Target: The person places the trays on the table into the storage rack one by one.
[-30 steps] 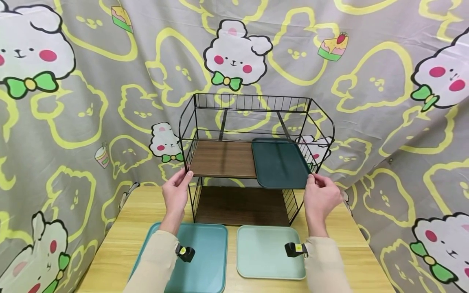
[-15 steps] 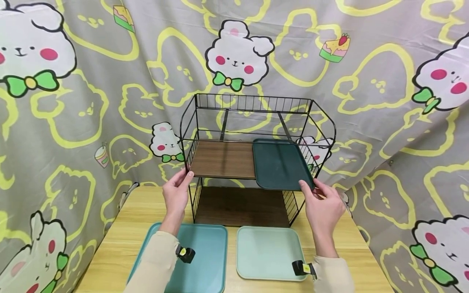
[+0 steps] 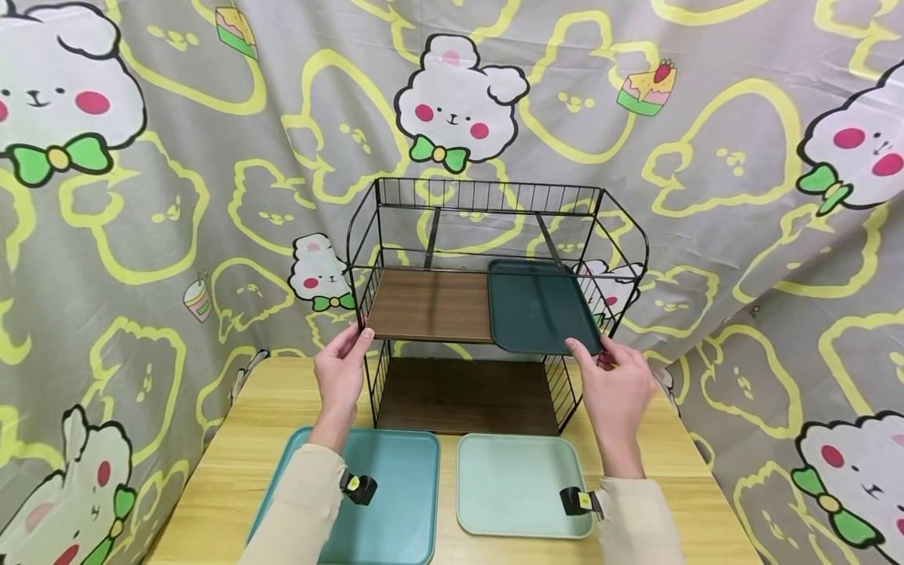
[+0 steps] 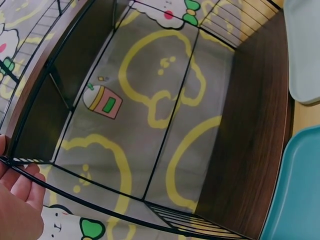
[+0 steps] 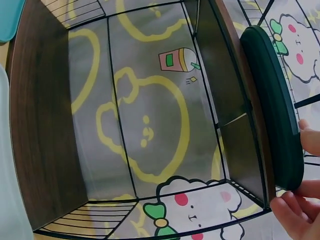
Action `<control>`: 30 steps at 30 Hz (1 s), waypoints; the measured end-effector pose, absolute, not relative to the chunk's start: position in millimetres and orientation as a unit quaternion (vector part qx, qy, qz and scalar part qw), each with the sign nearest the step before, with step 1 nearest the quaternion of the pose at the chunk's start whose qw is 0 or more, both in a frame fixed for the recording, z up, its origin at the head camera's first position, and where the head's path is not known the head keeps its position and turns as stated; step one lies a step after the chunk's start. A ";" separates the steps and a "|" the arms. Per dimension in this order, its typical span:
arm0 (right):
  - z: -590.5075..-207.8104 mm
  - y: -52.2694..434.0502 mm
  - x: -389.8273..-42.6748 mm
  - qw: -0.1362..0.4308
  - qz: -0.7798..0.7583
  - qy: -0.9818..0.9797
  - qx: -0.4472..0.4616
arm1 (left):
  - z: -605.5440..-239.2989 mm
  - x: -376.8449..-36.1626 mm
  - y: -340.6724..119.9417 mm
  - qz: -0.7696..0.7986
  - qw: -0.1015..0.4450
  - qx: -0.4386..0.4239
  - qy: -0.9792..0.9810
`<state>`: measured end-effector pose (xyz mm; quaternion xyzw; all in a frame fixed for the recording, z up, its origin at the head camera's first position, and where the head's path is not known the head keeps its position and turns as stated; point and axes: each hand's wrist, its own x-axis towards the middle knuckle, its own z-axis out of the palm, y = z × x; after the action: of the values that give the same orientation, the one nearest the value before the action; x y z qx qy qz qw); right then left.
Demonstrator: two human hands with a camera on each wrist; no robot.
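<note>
A black wire rack with two brown wooden shelves stands on the table. Its upper shelf (image 3: 431, 306) bears a dark green tray (image 3: 540, 306) on the right half. My left hand (image 3: 339, 373) grips the rack's left front corner at upper-shelf height, thumb toward the board's edge. At the tray's front right corner, my right hand (image 3: 621, 384) pinches the rim, thumb on top and fingers at the side. In the right wrist view the tray's rounded front edge (image 5: 275, 110) lies along the shelf edge, with fingers (image 5: 295, 210) by its corner.
On the wooden table (image 3: 240, 424), a blue tray (image 3: 395, 486) lies front left, partly under the left sleeve. Beside it is a pale green tray (image 3: 519, 486). The rack's lower shelf (image 3: 466, 396) sits behind both. A patterned curtain (image 3: 565, 180) hangs close around the back and sides.
The dark green tray has slid slightly back on the upper shelf. My right hand has shifted its hold, thumb now over the tray's corner, and moved forward with it. The left hand stays put.
</note>
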<state>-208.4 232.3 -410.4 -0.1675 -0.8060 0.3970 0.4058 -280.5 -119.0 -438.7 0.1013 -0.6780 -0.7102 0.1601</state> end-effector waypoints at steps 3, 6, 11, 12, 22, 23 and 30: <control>-409.4 232.3 -213.3 0.399 0.397 -0.809 -0.170 | -438.4 -280.8 -119.1 -0.714 0.158 0.099 -0.675; -408.7 232.1 -217.2 0.392 0.400 -0.810 -0.174 | -438.1 -280.7 -119.2 -0.716 0.153 0.099 -0.674; -409.0 232.7 -221.0 0.389 0.405 -0.808 -0.178 | -437.0 -279.5 -119.9 -0.714 0.144 0.103 -0.677; -409.1 233.1 -221.1 0.389 0.405 -0.808 -0.179 | -436.6 -279.4 -119.9 -0.715 0.144 0.102 -0.677; -409.7 242.7 -208.4 0.398 0.429 -0.796 -0.154 | -436.4 -280.9 -119.6 -0.717 0.152 0.100 -0.673; -409.4 244.4 -206.4 0.396 0.437 -0.793 -0.150 | -436.4 -281.2 -119.5 -0.716 0.153 0.099 -0.674; -415.9 256.5 -190.9 0.364 0.474 -0.787 -0.151 | -438.0 -281.9 -118.9 -0.717 0.152 0.101 -0.673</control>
<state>-190.9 256.5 -415.9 -0.1509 -0.7873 0.4741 0.3641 -281.9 -118.9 -438.0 0.1005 -0.6730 -0.7169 0.1518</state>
